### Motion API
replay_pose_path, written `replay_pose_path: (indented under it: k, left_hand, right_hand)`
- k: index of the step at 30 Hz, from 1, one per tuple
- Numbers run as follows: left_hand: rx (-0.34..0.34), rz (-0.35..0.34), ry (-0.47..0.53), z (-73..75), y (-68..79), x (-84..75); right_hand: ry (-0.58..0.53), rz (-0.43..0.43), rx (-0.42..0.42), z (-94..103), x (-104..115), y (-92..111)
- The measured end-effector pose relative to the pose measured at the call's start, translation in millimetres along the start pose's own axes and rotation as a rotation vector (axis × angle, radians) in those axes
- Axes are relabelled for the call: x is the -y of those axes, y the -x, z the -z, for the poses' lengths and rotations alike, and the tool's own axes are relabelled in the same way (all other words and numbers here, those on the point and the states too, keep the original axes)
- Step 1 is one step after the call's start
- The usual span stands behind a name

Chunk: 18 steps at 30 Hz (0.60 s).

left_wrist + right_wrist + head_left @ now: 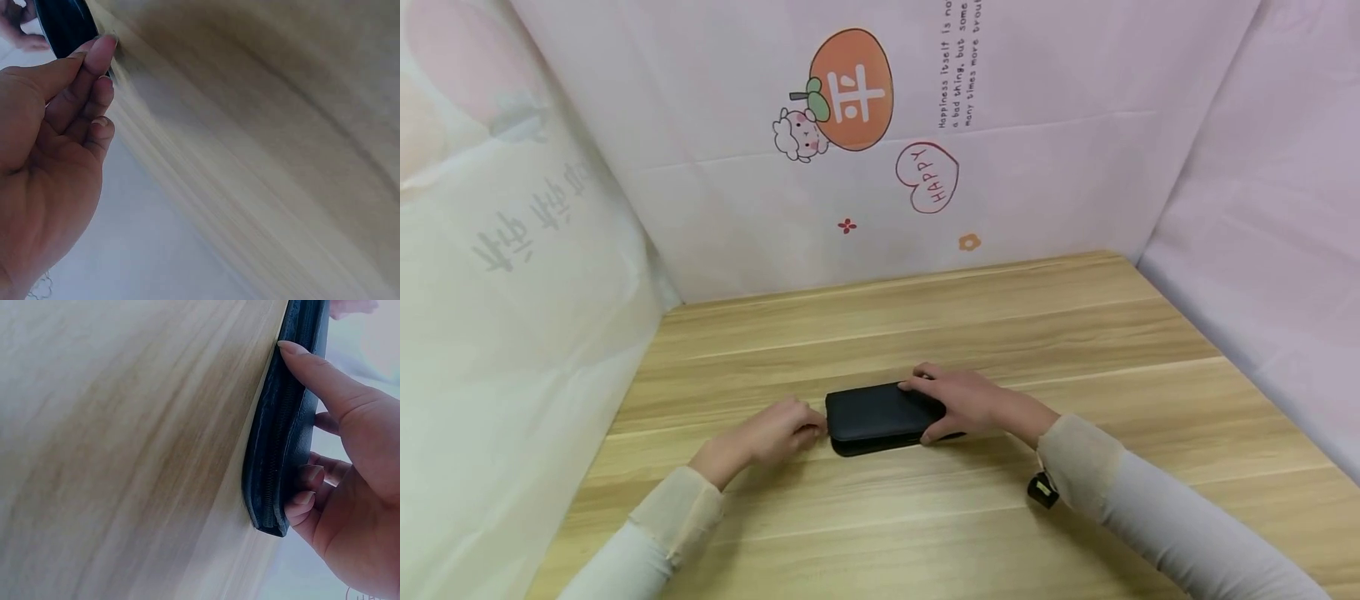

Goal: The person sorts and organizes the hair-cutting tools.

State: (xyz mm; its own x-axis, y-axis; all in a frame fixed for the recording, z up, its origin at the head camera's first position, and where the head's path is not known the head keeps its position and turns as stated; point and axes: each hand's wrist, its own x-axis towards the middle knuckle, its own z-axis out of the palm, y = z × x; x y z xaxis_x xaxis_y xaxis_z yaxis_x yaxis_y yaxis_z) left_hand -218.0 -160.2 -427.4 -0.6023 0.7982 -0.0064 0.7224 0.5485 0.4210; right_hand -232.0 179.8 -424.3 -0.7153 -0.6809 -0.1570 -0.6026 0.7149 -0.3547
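A black, flat zippered case (880,412) lies lengthwise on the wooden table. At its left end, my left hand (786,429) pinches with thumb and forefinger right at the case's edge; what lies between those fingertips is hidden. My right hand (966,400) grips the right end, fingers over the top and thumb at the near long side. In the right wrist view the zipper (284,419) runs along the case's side, close to the right thumb. The near side shows a dark gap between the upper and lower covers toward the left in the head view.
The wooden table (925,517) extends around the case. White printed sheets (722,208) hang behind it and on both sides. A small black object with a yellow-green mark (1042,490) is by the right sleeve's cuff.
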Motion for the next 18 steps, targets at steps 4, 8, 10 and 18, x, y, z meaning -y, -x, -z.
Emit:
replay_pose_path:
  k: [4, 8, 10, 18]
  left_hand:
    - [-0.011, 0.010, 0.004, 3.0, -7.3, 4.2]
    - [-0.011, -0.007, -0.001, 5.9, -12.3, 8.5]
    - [-0.003, -0.007, -0.009, 7.1, -14.2, 11.1]
    - [-0.015, 0.025, -0.011, 12.0, -22.3, 22.3]
  right_hand:
    - [-0.012, 0.001, 0.012, 2.8, -2, 2]
    - [0.007, -0.003, 0.028, 4.7, -2, 2]
    - [0.029, 0.001, 0.030, 5.3, -2, 2]
    - [0.059, 0.020, 0.027, 6.3, -1, 4]
